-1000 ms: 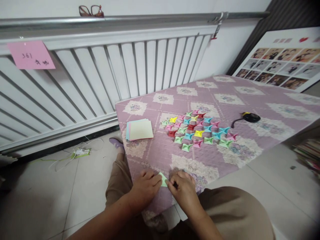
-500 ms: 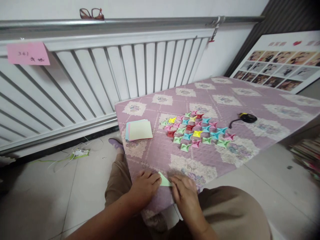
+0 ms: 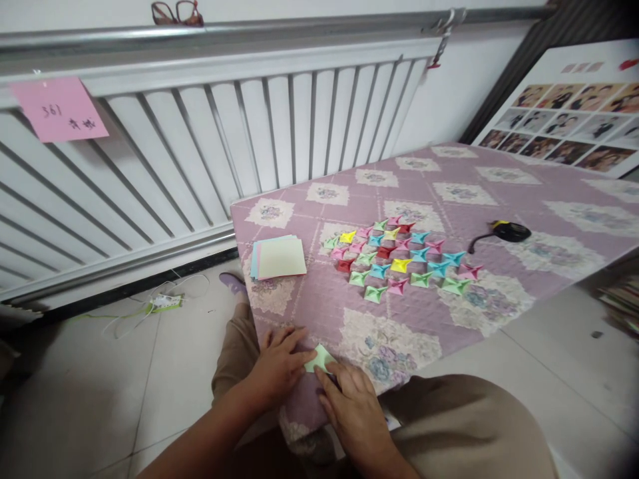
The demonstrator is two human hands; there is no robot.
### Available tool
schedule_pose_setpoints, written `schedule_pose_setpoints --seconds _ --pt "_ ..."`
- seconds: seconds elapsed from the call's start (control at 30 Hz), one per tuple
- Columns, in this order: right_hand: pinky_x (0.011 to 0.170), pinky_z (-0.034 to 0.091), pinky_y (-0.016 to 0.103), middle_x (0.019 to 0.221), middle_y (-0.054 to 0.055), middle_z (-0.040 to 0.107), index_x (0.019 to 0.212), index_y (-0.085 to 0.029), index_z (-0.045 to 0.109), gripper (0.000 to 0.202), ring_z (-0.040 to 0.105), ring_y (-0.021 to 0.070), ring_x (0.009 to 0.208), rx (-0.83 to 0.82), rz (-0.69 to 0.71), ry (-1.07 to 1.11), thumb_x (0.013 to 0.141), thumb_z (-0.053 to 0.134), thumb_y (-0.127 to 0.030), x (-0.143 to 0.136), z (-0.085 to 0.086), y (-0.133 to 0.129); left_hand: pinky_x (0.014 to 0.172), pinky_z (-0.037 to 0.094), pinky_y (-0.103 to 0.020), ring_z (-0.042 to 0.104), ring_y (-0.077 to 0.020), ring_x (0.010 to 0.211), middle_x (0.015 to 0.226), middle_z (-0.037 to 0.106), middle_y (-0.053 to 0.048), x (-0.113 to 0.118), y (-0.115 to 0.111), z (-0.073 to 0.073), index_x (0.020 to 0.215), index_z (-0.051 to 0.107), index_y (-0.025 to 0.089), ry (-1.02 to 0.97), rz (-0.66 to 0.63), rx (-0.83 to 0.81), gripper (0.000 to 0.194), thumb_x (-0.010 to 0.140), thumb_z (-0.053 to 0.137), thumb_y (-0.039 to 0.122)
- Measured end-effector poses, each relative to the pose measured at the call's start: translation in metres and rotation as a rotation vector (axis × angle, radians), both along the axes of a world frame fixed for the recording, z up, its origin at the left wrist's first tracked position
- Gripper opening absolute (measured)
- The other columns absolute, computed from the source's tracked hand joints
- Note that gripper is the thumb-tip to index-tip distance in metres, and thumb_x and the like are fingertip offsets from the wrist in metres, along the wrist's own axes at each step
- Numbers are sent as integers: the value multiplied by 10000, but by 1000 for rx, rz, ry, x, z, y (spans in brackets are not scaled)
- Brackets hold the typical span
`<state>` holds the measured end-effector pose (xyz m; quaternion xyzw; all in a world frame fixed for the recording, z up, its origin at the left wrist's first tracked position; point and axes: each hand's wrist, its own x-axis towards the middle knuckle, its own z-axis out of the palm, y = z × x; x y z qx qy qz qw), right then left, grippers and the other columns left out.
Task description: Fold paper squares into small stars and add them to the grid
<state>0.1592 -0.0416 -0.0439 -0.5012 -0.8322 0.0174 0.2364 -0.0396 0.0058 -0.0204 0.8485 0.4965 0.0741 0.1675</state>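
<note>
Light-green paper [image 3: 320, 356] lies on the surface [image 3: 324, 318], near its front edge, between both hands. Left hand [image 3: 279, 367]: spread, thumb against the paper, nothing gripped. Right hand [image 3: 355, 407]: half-curled at the paper's right side; pinch cannot be confirmed. Advised: steady left, align edges, press creases evenly.
</note>
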Motion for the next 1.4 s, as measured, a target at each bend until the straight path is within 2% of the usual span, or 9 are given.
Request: schedule_pose_setpoints --seconds 0.17,0.37,0.47,0.73,0.9,1.07,1.23,1.33,1.4 --pt "884 412 416 1104 31 651 1129 -295 608 335 553 263 1026 -32 -13 -16 806 611 -208 -2 1 1 1042 211 -603 306 -299 1309 1436 404 -26 -5 -8 -4 1228 556 391 48 39 46 373 886 548 243" --pt "953 341 409 1111 27 648 1082 -273 627 294 536 259 1050 -47 -31 16 791 641 -231 -3 -6 -1 1027 363 -381 483 -220 1147 1233 577 -73 14 -40 -23 1247 534 200 -24 -70 253 336 921 458 177" --pt "998 279 397 1117 14 654 1105 -264 615 321 532 241 1062 -17 -15 41 788 661 -286 -1 -11 -2 994 396 -389 511 -228 1103 1197 586 -83 22 -49 -28 1270 499 178 -17 -30 302 351 923 454 204" --pt "1051 164 399 1133 4 671 1163 -269 593 332 529 210 1087 14 19 54 846 600 -366 15 -17 -1 970 391 -424 492 -250 1097 1207 560 -72 26 -47 -17 1292 472 210 66 -41 266 426 889 516 342" --pt "1064 139 427 1132 -4 677 1148 -291 602 286 534 213 1095 10 -37 51 876 548 -360 32 -16 -2 963 368 -419 490 -246 1086 1190 569 -61 29 -47 -21 1278 490 232 49 -21 279 401 887 503 325" --pt "1060 131 432 1163 1 664 1142 -279 597 283 546 217 1095 18 -35 -59 869 521 -272 50 -6 0 955 362 -409 491 -243 1085 1177 577 -63 31 -48 -23 1272 499 230 45 -5 302 387 891 491 299" --pt "1079 91 448 1311 41 568 1345 -237 432 533 467 237 1221 -14 99 -130 824 548 -229 34 5 2 966 354 -397 495 -236 1093 1193 583 -48 31 -49 -20 1270 503 246 54 15 279 372 908 486 329" --pt "1093 75 481 1376 33 504 1411 -246 331 642 410 236 1281 -145 221 -128 814 567 -227 16 7 5 988 342 -390 495 -237 1109 1225 576 -54 31 -49 -15 1267 512 230 79 -15 249 385 910 487 374" --pt "1093 81 517 1402 37 473 1422 -252 308 672 393 246 1296 -235 224 -125 808 583 -243 10 8 8 999 328 -391 495 -241 1118 1238 575 -59 30 -50 -14 1271 512 220 86 -29 260 407 907 488 401"
